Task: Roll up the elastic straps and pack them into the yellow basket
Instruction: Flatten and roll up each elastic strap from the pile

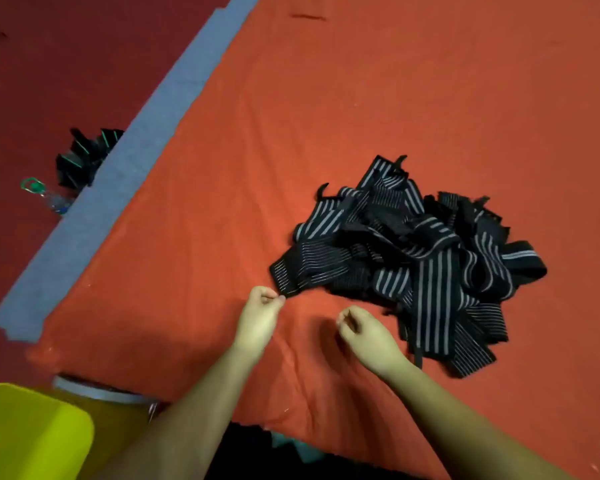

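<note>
**Left hand pinching a strap corner at the pile's edge**

Pile of elastic straps, black with grey stripes, lay tangled on the orange cloth covering the counter. All places taken from this pile.

Left hand, at the pile's near-left edge: grip closed to a pinch, thumb and fingertips on the corner of one strap that stuck out of the pile.

Right hand, just on the near side of the pile: fingers curled in. Whether they held anything, could not tell.

Yellow basket sat well apart from the pile, off the counter's near-left corner. Only part of it showed.

Far left of the pile, past a grey strip along the cloth's edge, a second dark bundle with green stripes and a clear bottle lay on the red floor
</note>
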{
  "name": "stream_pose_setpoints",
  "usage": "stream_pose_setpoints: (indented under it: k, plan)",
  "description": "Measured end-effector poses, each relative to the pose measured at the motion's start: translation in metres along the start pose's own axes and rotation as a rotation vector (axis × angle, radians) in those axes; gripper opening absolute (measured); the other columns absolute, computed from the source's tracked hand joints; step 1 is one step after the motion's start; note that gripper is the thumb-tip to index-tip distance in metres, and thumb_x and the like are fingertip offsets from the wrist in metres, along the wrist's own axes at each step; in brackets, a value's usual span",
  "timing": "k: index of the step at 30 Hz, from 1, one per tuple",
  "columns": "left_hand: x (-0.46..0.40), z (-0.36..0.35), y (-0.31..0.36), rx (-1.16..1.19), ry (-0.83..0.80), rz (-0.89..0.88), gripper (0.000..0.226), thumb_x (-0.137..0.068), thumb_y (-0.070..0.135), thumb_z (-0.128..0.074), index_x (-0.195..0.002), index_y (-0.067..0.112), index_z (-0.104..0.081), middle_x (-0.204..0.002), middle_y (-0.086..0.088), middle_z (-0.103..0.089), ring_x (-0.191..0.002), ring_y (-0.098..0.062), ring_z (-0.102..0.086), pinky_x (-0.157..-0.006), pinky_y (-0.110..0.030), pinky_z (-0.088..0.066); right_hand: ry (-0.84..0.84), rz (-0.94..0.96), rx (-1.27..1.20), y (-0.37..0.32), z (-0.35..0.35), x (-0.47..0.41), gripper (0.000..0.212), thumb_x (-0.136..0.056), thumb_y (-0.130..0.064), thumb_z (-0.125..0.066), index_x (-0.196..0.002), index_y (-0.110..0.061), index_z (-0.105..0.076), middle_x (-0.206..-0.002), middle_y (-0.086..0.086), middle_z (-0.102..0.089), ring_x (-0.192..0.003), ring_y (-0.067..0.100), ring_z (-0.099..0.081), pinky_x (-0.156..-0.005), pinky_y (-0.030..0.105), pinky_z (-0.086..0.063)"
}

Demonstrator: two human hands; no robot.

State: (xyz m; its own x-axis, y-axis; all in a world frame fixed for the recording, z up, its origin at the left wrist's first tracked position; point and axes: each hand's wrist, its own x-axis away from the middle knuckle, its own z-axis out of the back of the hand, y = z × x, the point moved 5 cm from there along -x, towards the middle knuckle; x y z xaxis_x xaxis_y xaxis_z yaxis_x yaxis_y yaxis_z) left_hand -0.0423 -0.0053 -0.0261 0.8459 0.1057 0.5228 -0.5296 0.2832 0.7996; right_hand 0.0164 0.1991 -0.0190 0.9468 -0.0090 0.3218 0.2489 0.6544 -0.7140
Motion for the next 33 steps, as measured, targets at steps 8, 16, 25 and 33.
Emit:
stream_pose_setpoints:
  k: [8, 16, 25, 33]
  plan:
    - [-0.057, -0.035, -0.005, -0.388, 0.180, -0.482, 0.055, -0.077, 0.009, -0.074, -0.128, 0.007, -0.053, -0.130, -0.009, -0.045, -0.123, -0.026, -0.042, -0.107, -0.028, -0.026, 0.450, 0.357, 0.388, -0.008, -0.010, -0.073, 0.035, -0.077, -0.016, -0.072, -0.112, -0.015, -0.064, -0.112, 0.003, -0.059, -0.103, 0.026, -0.054, -0.085, 0.041, -0.045]
    - [-0.074, -0.045, -0.019, -0.346, 0.327, -0.732, 0.039, -0.084, 0.021, -0.046, -0.115, 0.010, -0.067, -0.119, -0.001, -0.062, -0.111, -0.019, -0.049, -0.101, -0.035, -0.039, 0.639, 0.451, 0.504, 0.011, -0.036, -0.094, 0.036, -0.081, -0.026, -0.070, -0.116, -0.018, -0.064, -0.106, 0.000, -0.063, -0.099, 0.027, -0.058, -0.082, 0.043, -0.044]
    - [-0.044, -0.040, -0.026, -0.188, 0.384, -0.985, 0.031, -0.090, 0.005, -0.044, -0.105, 0.011, -0.070, -0.105, 0.004, -0.064, -0.101, -0.012, -0.047, -0.094, -0.013, -0.034, 0.708, 0.435, 0.590, 0.001, -0.038, -0.098, 0.033, -0.083, -0.031, -0.066, -0.114, -0.018, -0.066, -0.099, 0.002, -0.065, -0.096, 0.029, -0.058, -0.079, 0.041, -0.041]
    - [0.042, 0.001, -0.045, -0.171, 0.392, -1.211, 0.029, -0.090, 0.001, -0.046, -0.103, 0.011, -0.070, -0.098, 0.008, -0.060, -0.097, -0.013, -0.046, -0.090, -0.006, -0.029, 0.876, 0.453, 0.584, -0.013, -0.045, -0.015, 0.014, -0.078, -0.023, -0.071, -0.092, -0.018, -0.069, -0.091, 0.004, -0.059, -0.090, 0.031, -0.053, -0.075, 0.041, -0.038]
